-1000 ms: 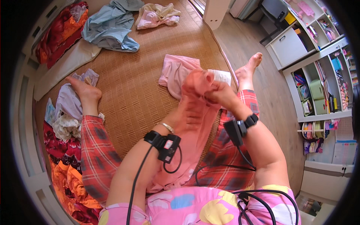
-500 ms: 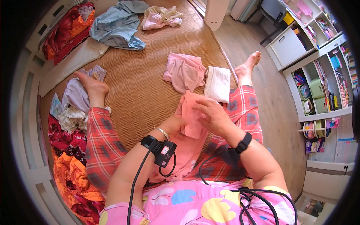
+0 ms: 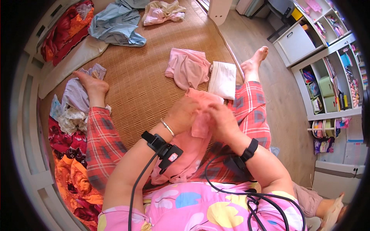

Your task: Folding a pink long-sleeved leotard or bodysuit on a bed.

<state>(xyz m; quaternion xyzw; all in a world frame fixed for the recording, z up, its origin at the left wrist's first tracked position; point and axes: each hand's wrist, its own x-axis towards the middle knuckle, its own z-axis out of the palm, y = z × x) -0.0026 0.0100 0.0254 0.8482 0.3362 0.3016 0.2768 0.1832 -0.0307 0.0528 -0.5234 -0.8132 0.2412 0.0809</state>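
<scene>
A coral-pink garment [image 3: 202,129] is stretched from between my shins back toward my lap, its far end folded over into a narrower strip. My left hand [image 3: 182,115] has its fingers closed on the strip's left side. On the other side my right hand [image 3: 223,118] pinches the cloth, with the fingertips of both hands almost meeting. Motion blurs the fingers a little. Just beyond my hands lie a folded pale pink garment [image 3: 187,69] and a folded white cloth [image 3: 222,81] beside my right leg.
My legs in red plaid trousers spread over a woven mat [image 3: 129,73]. Crumpled light-blue clothing [image 3: 119,25] and a cream-pink heap [image 3: 163,13] lie at the far side. Lavender clothing [image 3: 77,94] touches my left foot. Another person's hand [image 3: 333,211] shows at lower right. Shelves [image 3: 327,86] stand right.
My left hand has moved up and right along the coral garment, and my right hand has closed on it. The folded part is now bunched narrower. Another person's arm has appeared at lower right.
</scene>
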